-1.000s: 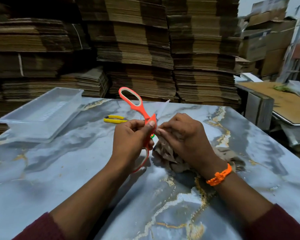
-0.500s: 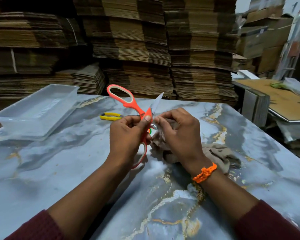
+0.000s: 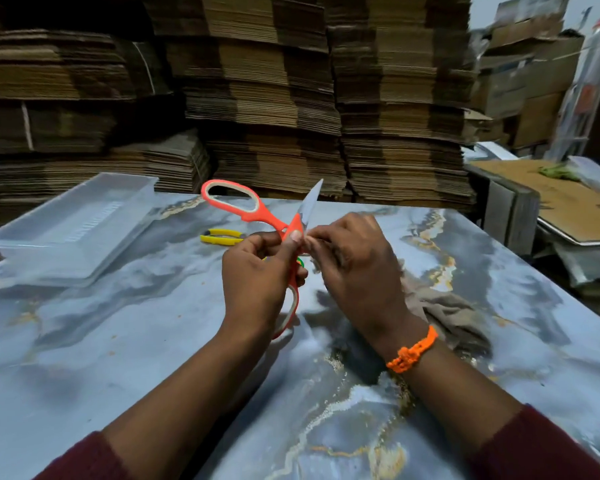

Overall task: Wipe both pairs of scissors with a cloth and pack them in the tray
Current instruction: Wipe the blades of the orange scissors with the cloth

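The orange scissors (image 3: 267,220) are held above the middle of the surface (image 3: 118,341), clear of it, with the blades parted. The visible blade points up and away, slightly to the right, its tip the highest part of the tool. One handle loop stands up and to the left, and the other hangs down towards the person. The long axis of the exposed blade therefore runs from lower left to upper right. The left hand (image 3: 257,278) grips the scissors at the pivot, fingers curled round the lower handle and the thumb pressed on the orange shoulder. The right hand (image 3: 357,268) meets it there, thumb and forefinger pinching at the base of the blade. The beige cloth (image 3: 444,310) is bunched under the palm and trails onto the surface to the right. Whether cloth lies between fingertips and metal cannot be told. The yellow scissors (image 3: 222,236) lie flat on the surface beyond the left hand, long axis left to right, handles to the left and blades hidden behind the hand. The clear tray (image 3: 66,220) sits at the far left of the surface, well apart from both pairs.
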`<act>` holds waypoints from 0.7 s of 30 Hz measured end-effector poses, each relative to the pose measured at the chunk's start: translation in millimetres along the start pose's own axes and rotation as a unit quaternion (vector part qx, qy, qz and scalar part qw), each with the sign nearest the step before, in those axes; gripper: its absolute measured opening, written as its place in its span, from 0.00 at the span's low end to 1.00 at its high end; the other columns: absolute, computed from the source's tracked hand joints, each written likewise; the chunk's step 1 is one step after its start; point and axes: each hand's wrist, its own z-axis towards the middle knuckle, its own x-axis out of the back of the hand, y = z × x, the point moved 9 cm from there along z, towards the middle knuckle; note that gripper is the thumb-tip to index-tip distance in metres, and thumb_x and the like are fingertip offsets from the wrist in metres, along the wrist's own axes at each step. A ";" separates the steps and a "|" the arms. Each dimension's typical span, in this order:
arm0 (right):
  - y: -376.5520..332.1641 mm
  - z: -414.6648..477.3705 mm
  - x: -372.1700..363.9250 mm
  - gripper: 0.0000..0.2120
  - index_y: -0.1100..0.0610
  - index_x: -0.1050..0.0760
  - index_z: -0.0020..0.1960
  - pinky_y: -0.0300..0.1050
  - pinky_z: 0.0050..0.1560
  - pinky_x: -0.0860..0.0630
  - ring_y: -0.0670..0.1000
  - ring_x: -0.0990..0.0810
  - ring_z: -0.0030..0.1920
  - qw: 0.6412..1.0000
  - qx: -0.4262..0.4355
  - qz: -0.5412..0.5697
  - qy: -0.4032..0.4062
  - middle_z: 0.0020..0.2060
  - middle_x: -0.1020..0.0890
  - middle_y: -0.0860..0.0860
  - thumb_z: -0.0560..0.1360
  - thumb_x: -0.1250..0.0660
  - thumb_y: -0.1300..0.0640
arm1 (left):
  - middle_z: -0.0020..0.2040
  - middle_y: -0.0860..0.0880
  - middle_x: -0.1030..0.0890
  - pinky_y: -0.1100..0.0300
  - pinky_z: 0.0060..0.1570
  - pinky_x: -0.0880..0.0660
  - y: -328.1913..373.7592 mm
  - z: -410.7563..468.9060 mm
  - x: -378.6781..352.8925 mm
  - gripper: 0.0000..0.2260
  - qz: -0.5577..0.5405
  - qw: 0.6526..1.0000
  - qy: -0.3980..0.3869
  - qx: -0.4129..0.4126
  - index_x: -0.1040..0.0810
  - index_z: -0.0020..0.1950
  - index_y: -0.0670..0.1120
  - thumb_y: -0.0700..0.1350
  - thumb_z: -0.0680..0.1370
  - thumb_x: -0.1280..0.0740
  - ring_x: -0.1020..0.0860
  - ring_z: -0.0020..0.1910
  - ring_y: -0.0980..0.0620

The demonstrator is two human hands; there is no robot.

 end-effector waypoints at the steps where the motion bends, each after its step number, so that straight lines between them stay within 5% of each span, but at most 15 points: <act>1: 0.3 -0.3 -1.9 0.05 0.58 0.16 0.50 0.49 0.42 0.27 0.56 0.24 0.44 1.000 0.005 -0.007 -0.005 0.41 0.21 0.53 0.79 0.29 0.57 | 0.39 0.43 0.14 0.58 0.31 0.18 0.3 0.8 0.5 0.07 0.002 1.000 0.002 0.000 0.16 0.48 0.39 0.43 0.79 0.28 0.19 0.28 0.52; 7: 34.5 -15.9 -13.0 0.07 0.54 0.18 0.41 0.52 0.29 0.25 0.56 0.26 0.44 0.986 0.007 -0.119 -0.114 0.38 0.24 0.50 0.77 0.30 0.56 | 0.30 0.48 0.16 0.55 0.34 0.19 -0.8 15.0 29.9 0.08 -0.066 0.995 0.068 0.039 0.17 0.48 0.41 0.45 0.79 0.27 0.19 0.28 0.51; 9: 64.3 -16.0 -7.6 0.06 0.53 0.17 0.42 0.54 0.36 0.22 0.57 0.23 0.45 0.981 -0.055 -0.123 -0.138 0.38 0.23 0.50 0.77 0.29 0.56 | 0.29 0.49 0.17 0.59 0.30 0.20 1.0 18.9 37.0 0.07 -0.080 0.993 0.085 0.032 0.18 0.49 0.39 0.43 0.80 0.28 0.19 0.27 0.54; 13: 81.2 -2.7 27.7 0.03 0.55 0.13 0.48 0.42 0.49 0.21 0.46 0.18 0.45 0.984 -0.174 0.014 -0.024 0.42 0.16 0.49 0.77 0.25 0.56 | 0.33 0.45 0.16 0.56 0.33 0.20 2.2 19.3 32.8 0.06 -0.062 0.996 0.069 0.015 0.18 0.45 0.41 0.43 0.79 0.28 0.19 0.29 0.49; 18: 38.4 -0.6 16.1 0.13 0.54 0.17 0.61 0.34 0.52 0.23 0.44 0.17 0.48 0.988 -0.118 0.089 -0.034 0.46 0.15 0.48 0.76 0.25 0.59 | 0.36 0.45 0.15 0.60 0.27 0.22 4.3 10.2 16.5 0.08 0.005 0.999 0.039 -0.013 0.17 0.46 0.40 0.45 0.79 0.28 0.19 0.27 0.54; 21: 21.7 -1.2 7.3 0.10 0.55 0.16 0.55 0.38 0.49 0.22 0.46 0.17 0.45 0.993 -0.064 0.087 -0.040 0.44 0.15 0.49 0.74 0.23 0.59 | 0.35 0.44 0.17 0.62 0.27 0.23 4.5 6.5 8.6 0.10 0.022 0.999 0.023 -0.018 0.17 0.48 0.36 0.44 0.79 0.28 0.22 0.25 0.56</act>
